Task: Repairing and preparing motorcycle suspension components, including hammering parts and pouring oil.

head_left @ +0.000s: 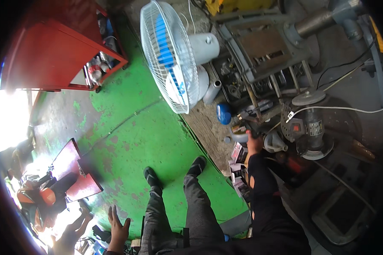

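Observation:
My right hand (254, 145) reaches out over the cluttered bench side, its fingers closed around something dark that I cannot make out. Just left of those fingers lies a grey, rounded piece (239, 137), and a pale funnel-shaped container (275, 143) sits to their right. Several small printed cartons (239, 154) are stacked below the hand, along the forearm. Beyond it is a blue round container (223, 114). My left hand (118, 228) hangs low at the left, open and holding nothing, with its fingers spread.
A white-caged fan (170, 57) with blue blades stands ahead. Past the right hand are a bench grinder (312, 127) with a pale cord (349, 109) and a heavy metal frame (259, 46). A red tool cabinet (51, 55) is far left; a motorcycle (42, 199) stands nearer. The floor (127, 157) is green.

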Tool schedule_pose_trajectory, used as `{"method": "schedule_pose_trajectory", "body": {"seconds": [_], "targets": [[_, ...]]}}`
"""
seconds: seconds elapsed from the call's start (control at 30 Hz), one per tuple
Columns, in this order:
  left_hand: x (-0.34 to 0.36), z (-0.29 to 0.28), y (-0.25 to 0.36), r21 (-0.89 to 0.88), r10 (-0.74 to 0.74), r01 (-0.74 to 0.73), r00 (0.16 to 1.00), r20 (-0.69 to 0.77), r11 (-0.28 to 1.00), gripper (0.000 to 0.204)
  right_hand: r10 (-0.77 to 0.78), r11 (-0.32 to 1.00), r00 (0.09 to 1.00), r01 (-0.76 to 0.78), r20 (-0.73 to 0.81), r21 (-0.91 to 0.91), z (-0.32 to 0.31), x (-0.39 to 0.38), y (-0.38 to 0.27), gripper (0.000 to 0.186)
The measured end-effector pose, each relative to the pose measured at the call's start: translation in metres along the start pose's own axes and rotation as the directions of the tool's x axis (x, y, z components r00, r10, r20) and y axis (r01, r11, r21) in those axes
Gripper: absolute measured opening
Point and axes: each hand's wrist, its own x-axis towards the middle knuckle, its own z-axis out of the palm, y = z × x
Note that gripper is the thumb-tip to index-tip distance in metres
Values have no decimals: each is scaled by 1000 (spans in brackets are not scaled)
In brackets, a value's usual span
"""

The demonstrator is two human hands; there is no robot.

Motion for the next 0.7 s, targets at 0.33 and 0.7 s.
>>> {"method": "schedule_pose_trajectory", "body": {"seconds": [0.33,0.7], "targets": [[46,-9,13,-72,203,-199,978,51,977,87,-293,914,865,378,407,-146,-80,-194,-124,54],[103,-26,21,-377,812,-726,564,151,575,100,-529,121,-173,953,831,276,-139,-430,-334,60]]}}
